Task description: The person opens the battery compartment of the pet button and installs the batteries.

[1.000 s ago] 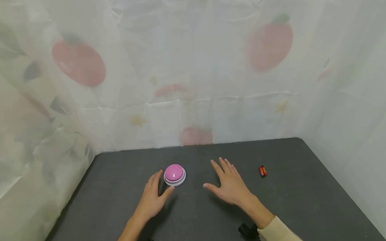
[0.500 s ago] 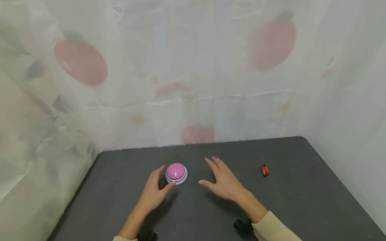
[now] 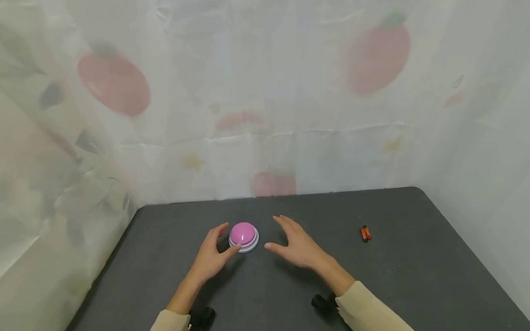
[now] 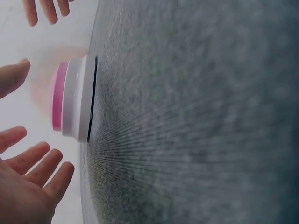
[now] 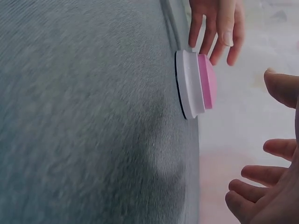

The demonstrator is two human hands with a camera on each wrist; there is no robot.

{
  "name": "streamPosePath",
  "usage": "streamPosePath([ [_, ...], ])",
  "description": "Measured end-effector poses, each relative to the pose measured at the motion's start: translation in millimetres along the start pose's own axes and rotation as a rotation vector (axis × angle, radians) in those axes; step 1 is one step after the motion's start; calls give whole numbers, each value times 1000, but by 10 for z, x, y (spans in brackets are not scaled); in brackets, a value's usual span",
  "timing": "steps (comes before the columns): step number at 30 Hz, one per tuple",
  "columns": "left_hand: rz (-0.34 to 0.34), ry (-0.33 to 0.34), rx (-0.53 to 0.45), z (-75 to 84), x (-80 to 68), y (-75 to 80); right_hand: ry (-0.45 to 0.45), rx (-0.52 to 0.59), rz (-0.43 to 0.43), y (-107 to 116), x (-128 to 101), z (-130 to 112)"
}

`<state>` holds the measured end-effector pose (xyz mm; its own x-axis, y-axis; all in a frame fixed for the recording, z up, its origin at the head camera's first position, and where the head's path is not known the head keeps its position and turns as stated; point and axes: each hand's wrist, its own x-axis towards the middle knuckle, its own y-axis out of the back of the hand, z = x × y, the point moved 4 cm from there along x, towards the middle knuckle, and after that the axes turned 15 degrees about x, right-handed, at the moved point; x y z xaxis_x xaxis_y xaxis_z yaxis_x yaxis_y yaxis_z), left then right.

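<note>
A round push button (image 3: 243, 233) with a pink dome and a white base sits on the dark grey table (image 3: 272, 305). My left hand (image 3: 210, 256) is at its left, thumb and fingers spread around that side; in the left wrist view, a gap shows between the fingers and the button (image 4: 74, 98). My right hand (image 3: 298, 246) hovers to the right of the button, thumb and fingers apart and gently bent, holding nothing. From the right wrist view, the button (image 5: 194, 86) stands flat on the table, with the left hand (image 5: 217, 23) beyond it.
Two small red and black batteries (image 3: 365, 233) lie side by side on the right part of the table. A pale curtain (image 3: 324, 92) printed with fruit hangs behind the table and along both sides. A black wrist camera (image 3: 203, 317) sits under the left wrist.
My right hand has moved left towards the button. The left hand has moved slightly forward, closer to the button. The button and batteries stay in place, while the view has shifted slightly.
</note>
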<state>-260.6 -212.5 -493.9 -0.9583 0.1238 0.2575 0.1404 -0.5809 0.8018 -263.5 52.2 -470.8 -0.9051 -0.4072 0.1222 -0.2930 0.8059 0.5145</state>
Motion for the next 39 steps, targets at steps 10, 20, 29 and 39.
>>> streamPosePath([
  [10,-45,26,-167,-66,71,10,-6,75,3,-147,185,8],
  [20,-116,60,-218,-166,160,-57,0,176,0,-332,373,50],
  [29,-179,74,-256,-170,204,-45,29,230,-3,-497,514,124],
  [39,-234,63,-314,-196,252,-76,33,329,-14,-616,593,174],
])
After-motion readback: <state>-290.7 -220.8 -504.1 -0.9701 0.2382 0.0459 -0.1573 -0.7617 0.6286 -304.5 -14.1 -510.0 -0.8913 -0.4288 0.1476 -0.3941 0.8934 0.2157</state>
